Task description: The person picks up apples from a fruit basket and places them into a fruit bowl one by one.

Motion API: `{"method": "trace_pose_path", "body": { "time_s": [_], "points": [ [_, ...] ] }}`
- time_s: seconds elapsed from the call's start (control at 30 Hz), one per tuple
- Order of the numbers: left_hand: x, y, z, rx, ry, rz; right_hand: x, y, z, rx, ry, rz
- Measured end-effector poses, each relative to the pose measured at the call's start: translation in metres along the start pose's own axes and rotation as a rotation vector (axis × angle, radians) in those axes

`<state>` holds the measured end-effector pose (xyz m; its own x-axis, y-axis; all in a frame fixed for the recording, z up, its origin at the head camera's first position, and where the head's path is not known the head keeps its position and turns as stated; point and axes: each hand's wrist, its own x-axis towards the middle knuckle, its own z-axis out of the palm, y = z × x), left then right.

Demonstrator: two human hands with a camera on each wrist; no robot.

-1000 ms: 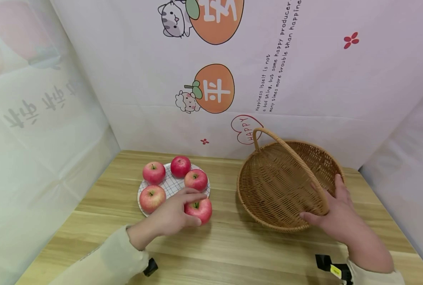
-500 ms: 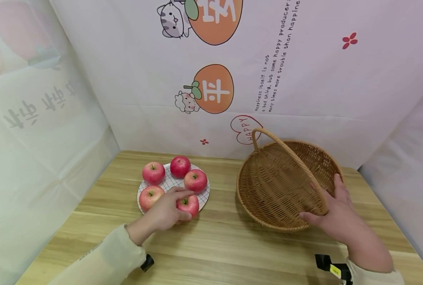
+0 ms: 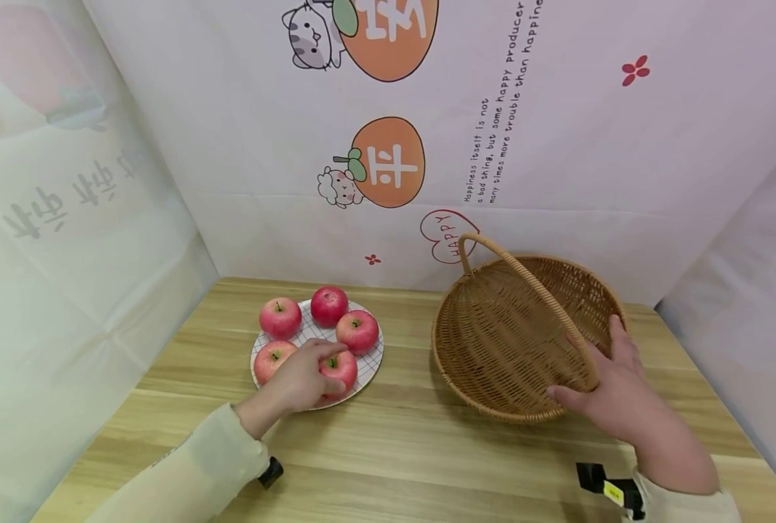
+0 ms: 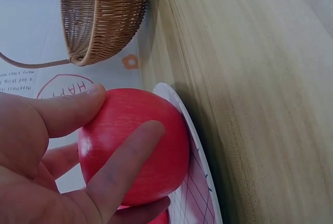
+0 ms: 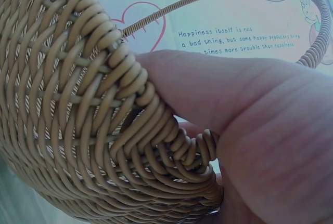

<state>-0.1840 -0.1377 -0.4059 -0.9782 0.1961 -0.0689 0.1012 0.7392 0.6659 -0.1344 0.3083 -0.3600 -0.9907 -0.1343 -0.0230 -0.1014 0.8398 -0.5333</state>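
My left hand (image 3: pixel 296 378) holds a red apple (image 3: pixel 339 369) at the front right of a round plate (image 3: pixel 311 330) with a white and dark grid pattern. In the left wrist view, the thumb and fingers lie around this apple (image 4: pixel 132 107), which sits against the plate (image 4: pixel 200 156). Several more apples (image 3: pixel 358 332) ring the plate. On the right stands a brown wicker basket (image 3: pixel 506 341), tilted with its mouth toward me. My right hand (image 3: pixel 630 403) grips its rim where the handle joins; the right wrist view shows the thumb over the woven edge (image 5: pixel 127 70).
The basket's tall arched handle (image 3: pixel 532 280) rises over its mouth. A printed white cloth (image 3: pixel 283 232) hangs behind the wooden table (image 3: pixel 388 457), with more cloth at both sides. Bare tabletop lies between plate and basket.
My left hand has moved the apple leftward from the plate's right front edge onto the plate. My right hand and the basket have stayed put.
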Motion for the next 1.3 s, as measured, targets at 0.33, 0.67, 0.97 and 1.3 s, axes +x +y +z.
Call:
{"method": "trace_pose_path", "body": {
  "time_s": [0.33,0.67,0.97,1.3],
  "points": [
    [0.005,-0.001,0.001,0.072,0.006,0.021,0.001,0.0,0.0,-0.012,0.001,0.004],
    [0.007,0.004,-0.003,0.13,-0.006,0.025,0.0,-0.001,-0.001,-0.01,0.001,0.001],
    [0.003,0.014,-0.01,0.144,-0.01,0.002,0.0,-0.001,-0.001,-0.001,-0.002,0.002],
    [-0.016,0.028,-0.027,0.162,0.029,0.019,0.0,-0.001,0.0,0.005,0.02,0.021]
  ]
}}
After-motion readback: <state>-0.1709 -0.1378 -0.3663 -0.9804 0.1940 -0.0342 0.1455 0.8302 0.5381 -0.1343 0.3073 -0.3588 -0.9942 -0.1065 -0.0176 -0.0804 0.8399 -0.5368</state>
